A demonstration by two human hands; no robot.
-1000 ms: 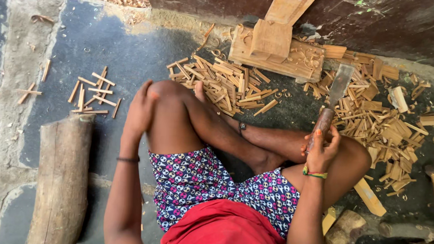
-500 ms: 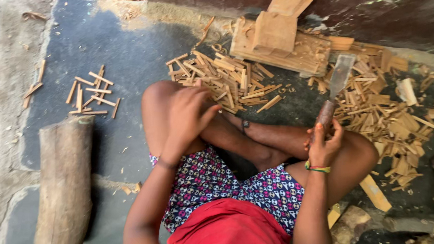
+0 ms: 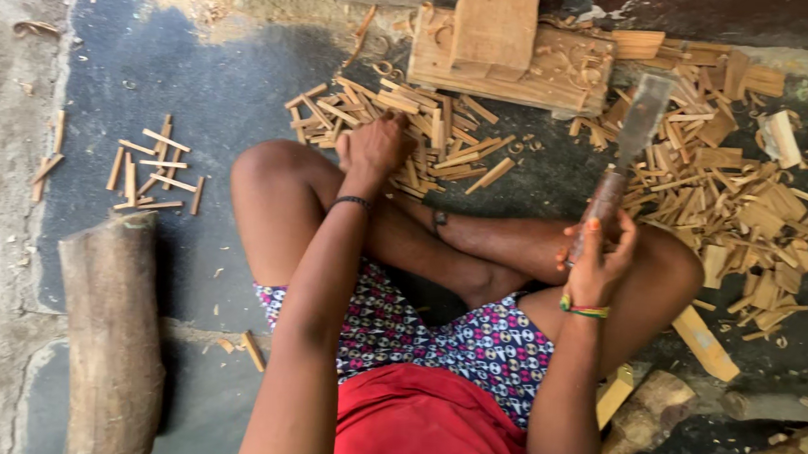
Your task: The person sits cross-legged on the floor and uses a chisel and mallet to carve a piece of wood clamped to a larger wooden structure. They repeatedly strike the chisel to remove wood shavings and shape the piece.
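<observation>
Left hand (image 3: pixel 374 147) on wood sticks (image 3: pixel 418 131), right hand (image 3: pixel 596 260) gripping chisel (image 3: pixel 624 151), clear of pile

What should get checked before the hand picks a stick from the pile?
1. Left hand on the pile of short cut wooden sticks: ok.
2. Stick actually gripped: cannot tell, fingers are hidden.
3. Right hand closed on the flat metal-bladed chopping knife: ok.
4. Blade pointing away from the legs: ok.
5. Blade apart from the left hand: ok.
6. Pale wooden chopping block within reach ahead: ok, probably.
</observation>
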